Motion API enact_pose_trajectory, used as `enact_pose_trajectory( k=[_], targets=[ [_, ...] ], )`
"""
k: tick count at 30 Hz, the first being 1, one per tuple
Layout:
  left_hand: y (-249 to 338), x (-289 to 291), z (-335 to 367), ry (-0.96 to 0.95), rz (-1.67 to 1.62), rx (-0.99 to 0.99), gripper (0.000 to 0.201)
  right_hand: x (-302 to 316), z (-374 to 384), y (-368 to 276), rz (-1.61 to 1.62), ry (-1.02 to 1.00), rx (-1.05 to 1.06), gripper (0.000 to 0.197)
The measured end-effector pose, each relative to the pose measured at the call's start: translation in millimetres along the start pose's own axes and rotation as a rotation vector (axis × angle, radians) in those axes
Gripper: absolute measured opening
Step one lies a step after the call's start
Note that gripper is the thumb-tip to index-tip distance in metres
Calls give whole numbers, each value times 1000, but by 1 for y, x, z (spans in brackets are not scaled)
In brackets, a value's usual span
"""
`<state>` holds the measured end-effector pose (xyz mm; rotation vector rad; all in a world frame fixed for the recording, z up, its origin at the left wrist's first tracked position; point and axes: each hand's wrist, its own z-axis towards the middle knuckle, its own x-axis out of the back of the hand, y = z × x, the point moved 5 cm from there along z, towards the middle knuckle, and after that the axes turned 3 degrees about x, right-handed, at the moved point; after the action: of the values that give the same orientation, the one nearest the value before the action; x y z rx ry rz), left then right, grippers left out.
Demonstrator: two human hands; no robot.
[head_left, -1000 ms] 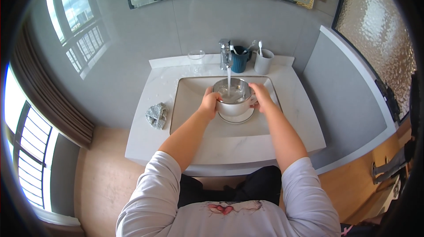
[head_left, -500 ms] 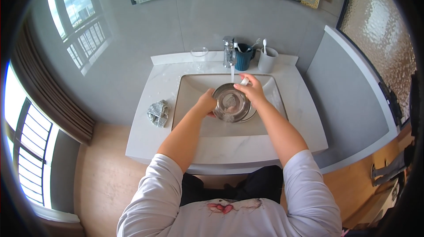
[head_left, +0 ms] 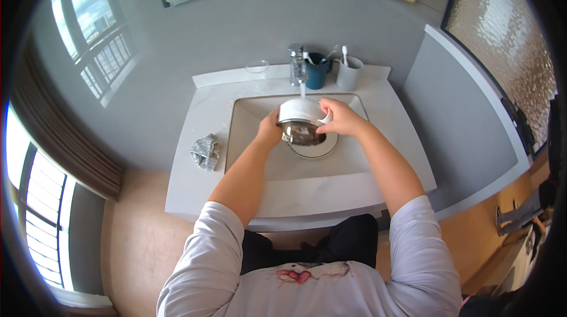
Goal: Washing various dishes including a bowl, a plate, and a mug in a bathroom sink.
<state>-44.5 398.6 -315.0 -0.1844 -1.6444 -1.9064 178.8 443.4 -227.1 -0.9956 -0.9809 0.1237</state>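
Observation:
A bowl [head_left: 300,110] with a white outside, a shiny steel inside and a side handle is held over the sink [head_left: 248,160]. It is tipped on its side, with its mouth facing me, and water runs from the chrome faucet [head_left: 296,66] onto its white wall. My left hand [head_left: 270,127] grips the bowl's left side. On the right, my right hand [head_left: 344,118] is closed around the handle and rim. Below the bowl lies a round, pale disc with a shiny rim [head_left: 316,151], partly hidden; its kind is unclear.
Left of the sink, a crumpled grey cloth [head_left: 205,152] rests on the white counter [head_left: 189,190]. A clear glass [head_left: 257,67] stands at the back. Right of the faucet are a dark blue cup [head_left: 316,75] and a grey cup [head_left: 349,75] with toothbrushes.
The bowl has been tipped, so its white outside now meets the water instead of its mouth facing up. Both hands kept hold of it. The disc in the sink shows more.

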Motion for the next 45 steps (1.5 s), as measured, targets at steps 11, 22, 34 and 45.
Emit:
enact_pose_trajectory(
  k=[11,22,34,45],
  targets=[
    [10,-17,-23,-369,534,-55,38,11,-85,-91,-987,248,716,18],
    [85,127,-50,-192,771,88,48,83,-125,27,598,303,-329,30],
    [52,138,-114,-182,1118,213,43,110,-159,76,1075,740,-573,73],
    [55,36,-36,20,145,243,46,122,-161,84,748,684,-712,81]
  ],
)
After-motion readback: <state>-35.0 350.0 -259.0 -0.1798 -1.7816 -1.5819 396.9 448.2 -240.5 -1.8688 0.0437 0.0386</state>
